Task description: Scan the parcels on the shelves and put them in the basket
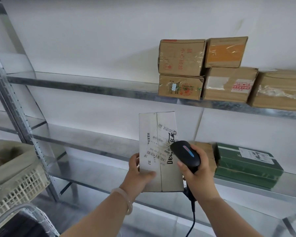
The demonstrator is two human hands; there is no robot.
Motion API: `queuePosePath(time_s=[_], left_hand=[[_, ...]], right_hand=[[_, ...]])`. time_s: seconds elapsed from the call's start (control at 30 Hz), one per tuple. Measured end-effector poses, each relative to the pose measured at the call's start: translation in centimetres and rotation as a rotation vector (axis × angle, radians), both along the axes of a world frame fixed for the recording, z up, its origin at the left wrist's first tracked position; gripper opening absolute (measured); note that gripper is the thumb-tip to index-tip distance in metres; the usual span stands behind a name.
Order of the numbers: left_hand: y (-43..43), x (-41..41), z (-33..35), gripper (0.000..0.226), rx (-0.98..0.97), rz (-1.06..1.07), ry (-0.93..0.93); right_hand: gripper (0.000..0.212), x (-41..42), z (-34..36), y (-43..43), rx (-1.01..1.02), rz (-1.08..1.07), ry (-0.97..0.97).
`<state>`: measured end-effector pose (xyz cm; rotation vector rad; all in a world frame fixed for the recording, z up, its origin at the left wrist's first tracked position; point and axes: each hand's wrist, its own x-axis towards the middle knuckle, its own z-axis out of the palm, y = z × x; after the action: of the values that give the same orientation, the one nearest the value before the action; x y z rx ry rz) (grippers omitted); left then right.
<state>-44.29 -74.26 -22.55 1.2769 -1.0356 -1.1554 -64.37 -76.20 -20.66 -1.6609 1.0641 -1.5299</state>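
Observation:
My left hand [138,175] grips the lower left edge of a flat white parcel [155,132], thumb across its face, and holds it upright in front of the shelves. Barcode labels sit on the parcel's face. My right hand [197,170] grips a black corded scanner [184,153], whose head points at those labels and overlaps the parcel's right edge. A white plastic basket [22,185] lined with a cloth stands at the left, below my hands.
Several brown cardboard boxes [181,57] are stacked on the upper metal shelf [84,86] at the right. A green box [246,166] and a brown parcel [207,149] lie on the middle shelf behind the scanner. A shelf upright [12,103] rises at the left.

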Motion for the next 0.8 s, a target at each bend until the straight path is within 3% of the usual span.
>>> queuePosePath(time_s=[0.23, 0.37, 0.5, 0.8], left_hand=[[-0.7, 3.1, 0.6, 0.077, -0.054, -0.027, 0.005], [-1.1, 4.8, 1.4, 0.069, -0.082, -0.141, -0.043], [-1.3, 6.1, 1.4, 0.082, -0.058, -0.071, 0.013], [-1.6, 6.7, 1.2, 0.092, -0.088, -0.166, 0.041]], right_hand=[[0.055, 2.5, 0.6, 0.7, 0.034, 0.038, -0.011], [0.056, 3.2, 0.5, 0.5, 0.028, 0.025, -0.020], [0.053, 3.9, 0.5, 0.4, 0.017, 0.028, -0.027], [0.055, 5.5, 1.0, 0.2, 0.036, 0.019, 0.007]])
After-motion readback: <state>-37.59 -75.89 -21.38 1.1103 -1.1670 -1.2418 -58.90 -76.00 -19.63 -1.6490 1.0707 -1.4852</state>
